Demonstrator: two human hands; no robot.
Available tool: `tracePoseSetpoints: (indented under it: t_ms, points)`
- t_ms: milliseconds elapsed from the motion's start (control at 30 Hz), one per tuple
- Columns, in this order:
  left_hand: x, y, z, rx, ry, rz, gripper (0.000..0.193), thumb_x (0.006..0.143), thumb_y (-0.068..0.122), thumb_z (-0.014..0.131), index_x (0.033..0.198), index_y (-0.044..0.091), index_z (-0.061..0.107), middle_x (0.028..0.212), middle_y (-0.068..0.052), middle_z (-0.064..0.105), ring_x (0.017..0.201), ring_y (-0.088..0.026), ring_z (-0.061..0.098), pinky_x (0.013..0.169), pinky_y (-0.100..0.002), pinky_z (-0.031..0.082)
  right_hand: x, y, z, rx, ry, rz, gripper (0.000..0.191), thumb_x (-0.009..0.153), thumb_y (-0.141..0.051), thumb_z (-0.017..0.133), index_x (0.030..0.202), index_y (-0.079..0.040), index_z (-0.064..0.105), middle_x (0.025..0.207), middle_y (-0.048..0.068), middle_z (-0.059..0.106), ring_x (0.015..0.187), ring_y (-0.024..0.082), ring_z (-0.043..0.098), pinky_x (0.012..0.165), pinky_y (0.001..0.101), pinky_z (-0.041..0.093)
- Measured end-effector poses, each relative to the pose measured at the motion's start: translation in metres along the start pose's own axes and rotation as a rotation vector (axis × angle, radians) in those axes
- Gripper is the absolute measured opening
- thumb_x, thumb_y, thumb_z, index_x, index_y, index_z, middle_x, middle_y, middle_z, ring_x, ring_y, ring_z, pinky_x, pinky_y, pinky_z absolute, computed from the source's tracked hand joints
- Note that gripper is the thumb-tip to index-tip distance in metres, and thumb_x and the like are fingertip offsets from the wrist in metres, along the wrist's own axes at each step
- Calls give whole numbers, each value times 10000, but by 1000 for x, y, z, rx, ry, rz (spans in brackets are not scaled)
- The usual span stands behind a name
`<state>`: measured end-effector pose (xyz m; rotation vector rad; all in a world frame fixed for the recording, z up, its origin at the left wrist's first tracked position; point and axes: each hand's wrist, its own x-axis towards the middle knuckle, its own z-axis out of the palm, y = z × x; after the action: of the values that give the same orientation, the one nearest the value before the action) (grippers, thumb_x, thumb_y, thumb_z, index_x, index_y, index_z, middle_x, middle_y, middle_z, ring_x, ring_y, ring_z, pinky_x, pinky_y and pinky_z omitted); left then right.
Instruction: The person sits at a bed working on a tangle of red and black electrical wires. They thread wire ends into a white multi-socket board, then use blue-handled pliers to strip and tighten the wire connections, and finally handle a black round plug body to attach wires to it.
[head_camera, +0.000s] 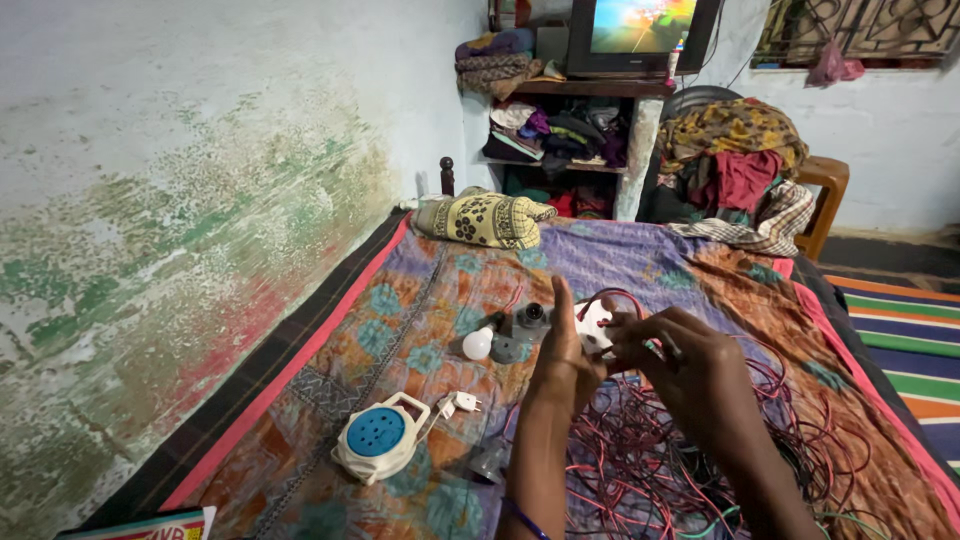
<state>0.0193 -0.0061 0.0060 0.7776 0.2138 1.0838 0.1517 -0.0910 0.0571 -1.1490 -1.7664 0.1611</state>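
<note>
We hold a small white electrical fitting (594, 326) at the middle of the bed (420, 300), red wire looping from its top. Our left hand (562, 350) grips its left side, fingers upright and closed on it. Our right hand (680, 350) pinches its right side, fingers together on it. At three to five o'clock lies a tangle of red wires (700, 450). At nine o'clock sit a white bulb (478, 343) and grey holders (525, 325). At eight o'clock rests a blue-and-white extension reel (378, 437).
</note>
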Motion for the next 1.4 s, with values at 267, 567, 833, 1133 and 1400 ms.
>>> tracePoseSetpoints:
  t_ms: [267,567,833,1133,1400]
  points:
    - [6,-11,-9,13,-4,-24,740,936,822,325,1042,160,640,924,-12,689,831,-158,664,760,-376,562,0,-7,4,-257,79,31,218,800,-48,755,1010,-88,800,934,91,755,737,267,751,647,370,584]
    - [11,-21,-5,138,181,-85,706,920,812,387,1034,170,658,756,39,579,634,-76,493,549,-259,367,0,-23,15,-543,34,-15,189,818,-65,713,965,-130,811,838,95,705,630,293,682,561,430,549]
    - [18,-21,-4,218,217,21,795,915,825,360,950,104,692,792,18,652,667,-97,575,560,-275,428,1,-14,19,-355,93,-55,132,846,-82,735,961,-67,798,798,143,704,632,319,681,579,414,537]
    - [54,-38,-44,392,674,-114,997,874,940,286,1138,79,716,871,-71,601,698,-221,472,565,-355,121,-6,4,24,64,79,380,413,891,-70,729,1247,-24,525,975,126,793,833,184,808,683,338,643]
    - [71,-56,-75,348,894,-98,1183,810,924,241,1238,-76,708,1118,-219,747,994,-323,710,877,-419,555,-11,-10,43,-237,151,253,137,852,-176,758,913,-56,781,833,93,802,705,205,777,631,368,588]
